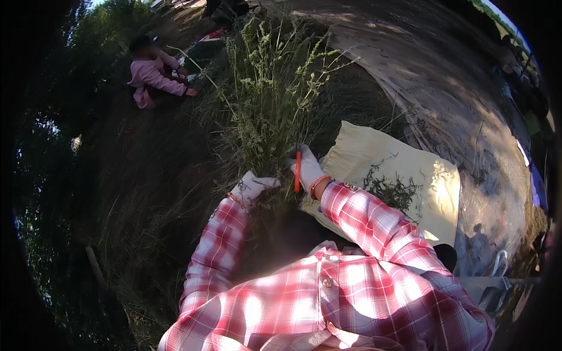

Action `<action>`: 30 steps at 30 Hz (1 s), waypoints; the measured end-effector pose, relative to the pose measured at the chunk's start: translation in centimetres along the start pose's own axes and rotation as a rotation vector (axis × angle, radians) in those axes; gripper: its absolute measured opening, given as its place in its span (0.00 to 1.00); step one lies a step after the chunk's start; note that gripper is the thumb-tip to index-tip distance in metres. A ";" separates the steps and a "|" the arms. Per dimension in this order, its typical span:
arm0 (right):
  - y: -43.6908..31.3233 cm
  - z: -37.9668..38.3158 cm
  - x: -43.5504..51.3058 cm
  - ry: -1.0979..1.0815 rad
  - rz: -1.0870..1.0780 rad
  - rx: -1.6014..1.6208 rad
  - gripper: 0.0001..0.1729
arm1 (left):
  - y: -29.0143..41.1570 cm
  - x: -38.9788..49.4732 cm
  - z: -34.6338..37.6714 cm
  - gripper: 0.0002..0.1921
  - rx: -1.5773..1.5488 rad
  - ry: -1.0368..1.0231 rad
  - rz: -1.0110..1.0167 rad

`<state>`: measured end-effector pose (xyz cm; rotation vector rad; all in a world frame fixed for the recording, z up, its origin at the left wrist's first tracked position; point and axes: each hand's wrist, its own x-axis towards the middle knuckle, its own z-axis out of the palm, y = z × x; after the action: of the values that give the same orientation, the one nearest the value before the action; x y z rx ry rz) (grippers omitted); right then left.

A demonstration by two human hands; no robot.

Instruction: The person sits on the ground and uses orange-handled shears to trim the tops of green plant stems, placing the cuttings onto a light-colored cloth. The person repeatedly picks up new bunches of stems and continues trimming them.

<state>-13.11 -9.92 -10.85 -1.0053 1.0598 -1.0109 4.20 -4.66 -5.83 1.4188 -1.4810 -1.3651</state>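
My left hand [252, 188], in a white glove with an orange cuff, is closed around the lower stems of a tall bunch of green leafy plants [272, 92]. The bunch stands up and away from me, its seedy tops spreading out. In my white-gloved right hand [308, 166] is a cutting tool with orange handles [297, 172], probably pruning shears or scissors. Its dark blades point into the stems, and leaves hide their tips. Below my right forearm lies a pale yellow woven sack [390, 151] with several small cut green sprigs [390, 186] on it.
A person in a pink jacket [153, 77] sits low at the far left, arms reaching forward. Heaped grassy stalks [149, 175] cover the shaded ground on the left. A large dusty tarp [439, 96] spreads to the right. Dark foliage [48, 175] borders the left side.
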 end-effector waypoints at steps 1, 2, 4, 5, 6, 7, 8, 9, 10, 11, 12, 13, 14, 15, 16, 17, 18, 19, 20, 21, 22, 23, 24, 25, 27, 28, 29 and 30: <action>0.4 -0.6 0.3 -0.023 0.011 -0.011 0.22 | 0.4 0.2 0.5 0.10 -0.044 -0.001 -0.099; 1.3 -1.4 0.9 -0.045 0.022 -0.021 0.24 | 0.9 0.5 1.3 0.07 -0.097 -0.011 -0.087; 1.9 -2.3 2.1 -0.121 -0.076 -0.052 0.27 | -0.4 1.8 0.8 0.06 0.061 -0.030 -0.093; 2.0 -3.2 2.0 -0.116 0.005 0.051 0.25 | -1.2 2.4 0.4 0.06 0.139 -0.033 -0.094; -0.1 -3.3 -0.1 -0.119 0.106 0.154 0.23 | -1.3 2.3 0.6 0.06 0.150 0.001 -0.153; -1.6 -4.3 -1.9 -0.103 0.198 0.260 0.20 | -0.5 2.3 1.4 0.06 0.165 0.018 -0.202; -0.1 -7.1 -1.5 -0.163 0.268 0.238 0.20 | 0.2 2.5 2.2 0.06 0.182 0.034 -0.251; 0.2 -9.2 -2.7 -0.155 0.316 0.232 0.21 | 0.7 2.5 2.5 0.07 0.240 0.036 -0.275; 0.7 -10.8 -4.4 -0.091 0.313 0.147 0.18 | 1.2 2.2 2.2 0.07 0.304 0.047 -0.307; 1.6 -13.8 -6.0 -0.080 0.328 0.015 0.20 | 1.1 2.7 2.5 0.08 0.360 0.029 -0.331; 3.0 -16.7 -8.0 -0.096 0.309 0.029 0.24 | 0.6 3.2 3.0 0.10 0.265 0.044 -0.336; 1.5 -17.7 -11.3 -0.062 0.307 -0.095 0.28 | 0.1 2.9 3.0 0.10 0.216 0.065 -0.338; 1.0 -19.2 -14.0 -0.045 0.305 -0.046 0.26 | 0.0 2.7 3.2 0.10 0.170 0.081 -0.335; 2.1 -21.3 -15.9 -0.046 0.307 -0.050 0.27 | 0.3 2.5 3.1 0.11 0.128 0.100 -0.329; 1.5 -21.4 -18.3 -0.016 0.251 0.094 0.29 | -2.2 3.3 1.6 0.10 0.263 0.126 -0.360; 3.0 -23.7 -20.2 -0.022 0.167 0.331 0.31 | -1.8 3.8 2.4 0.11 0.283 0.104 -0.337; 3.4 -25.7 -21.9 -0.018 0.172 0.456 0.31 | -1.3 3.8 3.2 0.11 0.305 0.089 -0.320; 3.1 -26.4 -23.1 -0.017 0.175 0.584 0.31 | -1.0 3.8 3.6 0.12 0.330 0.078 -0.304; 2.8 -26.9 -24.1 0.035 0.121 0.421 0.31 | -2.2 4.7 3.2 0.14 0.402 0.037 -0.291; 2.0 -26.8 -25.0 0.097 0.093 0.318 0.30 | -3.3 5.1 2.9 0.15 0.447 0.016 -0.297; 0.8 -26.4 -25.4 0.154 0.062 0.214 0.29 | -4.0 5.4 2.3 0.16 0.496 0.000 -0.300; -0.5 -26.2 -25.8 0.182 0.022 0.091 0.28 | -4.9 5.6 1.9 0.17 0.539 -0.017 -0.303; -1.7 -25.8 -26.0 0.178 -0.030 -0.044 0.27 | -5.9 5.9 1.2 0.19 0.743 -0.082 -0.234; -3.5 -25.7 -26.4 0.169 -0.109 -0.268 0.26 | -6.2 6.2 1.1 0.19 0.826 -0.123 -0.222; -5.3 -27.3 -26.0 0.124 -0.253 -0.849 0.21 | -6.5 6.2 1.5 0.22 0.990 -0.201 -0.192; -6.1 -29.0 -26.3 0.170 -0.224 -1.139 0.17 | 0.0 3.4 7.5 0.23 0.720 -0.089 -0.133; -8.0 -28.1 -26.2 0.130 -0.211 -1.087 0.17 | -0.2 2.7 6.6 0.22 0.702 -0.075 -0.111; -9.1 -28.5 -26.2 0.084 -0.136 -1.031 0.17 | -1.2 2.9 6.0 0.21 0.672 -0.077 -0.082</action>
<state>-46.95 9.13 -2.23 -1.8833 1.6479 -0.5718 -1.71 -5.94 -8.91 1.8549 -2.0707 -1.0095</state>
